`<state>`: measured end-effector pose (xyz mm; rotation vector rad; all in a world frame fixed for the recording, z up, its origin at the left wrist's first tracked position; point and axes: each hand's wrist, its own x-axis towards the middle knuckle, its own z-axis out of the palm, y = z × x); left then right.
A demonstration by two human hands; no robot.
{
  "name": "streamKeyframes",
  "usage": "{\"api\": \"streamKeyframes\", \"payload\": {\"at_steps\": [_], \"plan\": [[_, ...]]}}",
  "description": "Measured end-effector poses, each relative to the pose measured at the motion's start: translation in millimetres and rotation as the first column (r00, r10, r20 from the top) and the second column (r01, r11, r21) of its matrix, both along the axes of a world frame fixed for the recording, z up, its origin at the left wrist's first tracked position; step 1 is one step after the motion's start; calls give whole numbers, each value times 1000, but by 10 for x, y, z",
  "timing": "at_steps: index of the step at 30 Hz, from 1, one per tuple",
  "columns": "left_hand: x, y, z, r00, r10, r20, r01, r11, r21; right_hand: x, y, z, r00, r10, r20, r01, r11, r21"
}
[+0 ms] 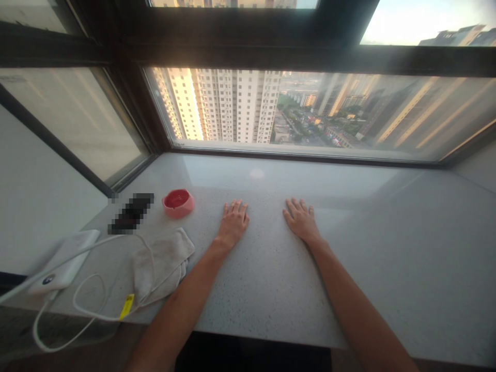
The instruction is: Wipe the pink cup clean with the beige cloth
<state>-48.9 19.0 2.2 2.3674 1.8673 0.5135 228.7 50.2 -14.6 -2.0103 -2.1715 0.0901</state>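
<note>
My left hand (pixel 233 223) lies palm down on the speckled grey-white windowsill (pixel 267 289), fingers spread. To its right, a short gap away, my right hand (pixel 301 219) rests flat on the same surface, also with its fingers apart. Neither hand holds anything. Nearest to my left hand are a pink ashtray-like bowl (pixel 178 206) and a folded grey cloth (pixel 163 266), which lies beside my left forearm.
A white power bank (pixel 67 263) with a white cable (pixel 91 316) sits at the left, the cable looping over the front edge. Behind it is a pixelated dark object (pixel 132 213). Dark-framed window panes (pixel 217 108) border the sill at the back and left.
</note>
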Motion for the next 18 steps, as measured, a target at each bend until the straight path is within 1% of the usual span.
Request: {"api": "streamKeyframes", "payload": {"at_steps": [2,3,5,6,7,8,9,10,11,12,13,14,16,18], "plan": [[-10,19,22,998,21,65,-22,1000,16,-2,-1,2,1000,0,-1,0,1000,3],[-34,32,52,993,46,108,-51,998,45,-4,-3,5,1000,0,-2,0,1000,6],[-141,63,146,972,132,194,-165,973,164,-9,-8,10,1000,-1,-6,1,1000,12],[-225,78,203,955,187,229,-244,936,252,-11,-10,12,1000,-1,-7,1,1000,15],[-328,92,257,927,260,268,-344,876,338,-13,-11,13,1000,-1,-7,1,1000,17],[-444,105,303,884,346,314,-453,800,394,-14,-11,13,1000,1,-8,-1,1000,18],[-566,116,335,818,437,375,-569,709,417,-14,-10,11,1000,3,-8,-3,1000,19],[-686,125,349,743,513,430,-667,623,408,-13,-8,7,1000,4,-9,-4,1000,19],[-798,132,347,675,572,467,-737,561,378,-12,-5,2,1000,6,-9,-5,1000,18],[-896,138,330,619,614,489,-783,525,333,-10,-2,-3,1000,6,-10,-6,1000,18],[-976,141,304,593,637,492,-802,523,289,-7,1,-10,1000,5,-11,-4,1000,19],[-1037,143,275,589,649,482,-803,539,256,-5,5,-15,1000,3,-12,-3,1000,21],[-1100,144,228,624,646,440,-774,590,231,-4,9,-23,1000,2,-16,-2,1000,23],[-1098,146,210,671,630,390,-735,633,243,-7,10,-23,1000,2,-17,-2,1000,24]]}}
